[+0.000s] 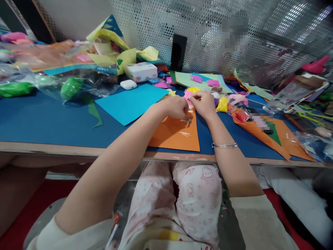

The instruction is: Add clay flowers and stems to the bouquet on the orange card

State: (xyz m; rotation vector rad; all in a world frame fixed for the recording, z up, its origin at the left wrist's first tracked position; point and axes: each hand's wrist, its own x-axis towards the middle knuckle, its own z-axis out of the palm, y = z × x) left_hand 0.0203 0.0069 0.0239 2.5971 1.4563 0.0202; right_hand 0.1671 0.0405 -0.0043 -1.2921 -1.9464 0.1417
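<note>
Both my hands are over an orange sheet of paper (179,139) at the table's near edge. My left hand (177,107) is closed, its fingers curled down towards the sheet; whatever they hold is hidden. Just right of it, my right hand (205,103) pinches thumb and fingers together, too small a spot to name anything between them. Pink clay (186,94) and a round yellow piece (194,89) lie right at the fingertips. Thin white strands (185,133) rest on the orange sheet, below a small greyish bit (189,120).
A blue sheet (130,102) lies left of the orange one. Behind it are a white earbud case (128,84) and a tissue pack (142,72). A phone (178,52) leans against the mesh panel (203,21). Bagged green clay (71,88) and another orange sheet (283,133) flank the work.
</note>
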